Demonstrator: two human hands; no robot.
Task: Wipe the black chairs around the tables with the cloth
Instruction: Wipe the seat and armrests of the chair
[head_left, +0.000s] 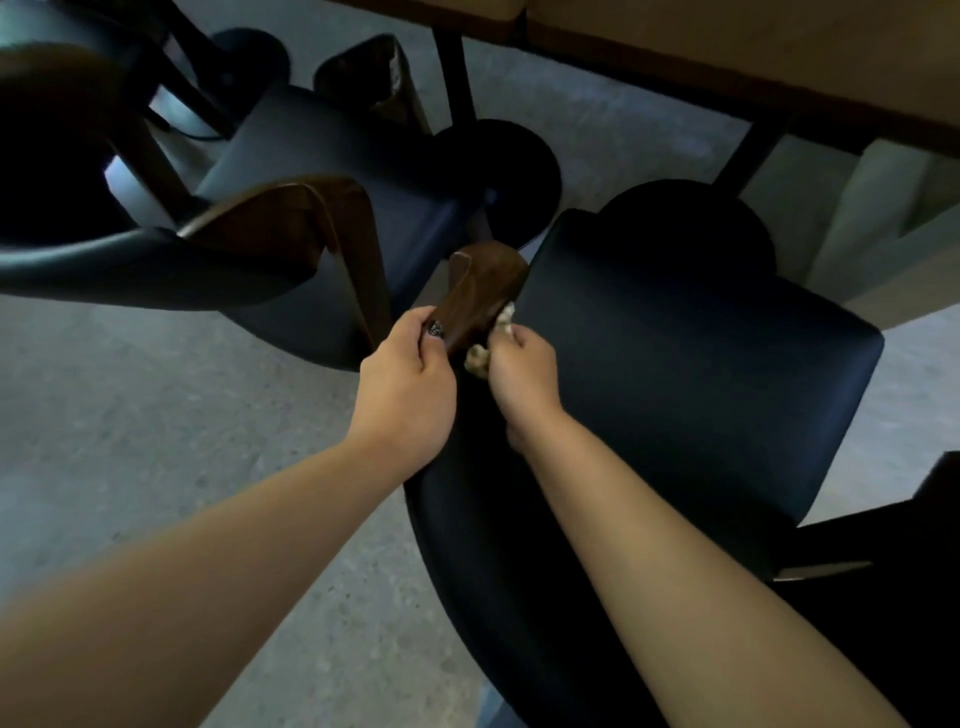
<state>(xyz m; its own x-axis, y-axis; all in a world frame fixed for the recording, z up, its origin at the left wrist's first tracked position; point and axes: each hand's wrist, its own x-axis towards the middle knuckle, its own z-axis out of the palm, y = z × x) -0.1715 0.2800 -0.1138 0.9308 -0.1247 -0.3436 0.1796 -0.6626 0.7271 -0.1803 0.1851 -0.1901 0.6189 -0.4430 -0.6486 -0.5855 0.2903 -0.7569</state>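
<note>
While hands crowd armrest (480, 296) — second chair (332, 156), table leg (457, 78) beyond

2 chairs (691, 353) (332, 156) side by side before the table (727, 57); both hands (405, 384) (524, 369) on the right chair's armrest (483, 291)

Grey speckled floor (156, 415), wooden table edge (727, 78) above, dim light

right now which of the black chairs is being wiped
The near chair on the right: both hands grip its wooden armrest, the right hand holding the cloth. The left chair is untouched.
</note>
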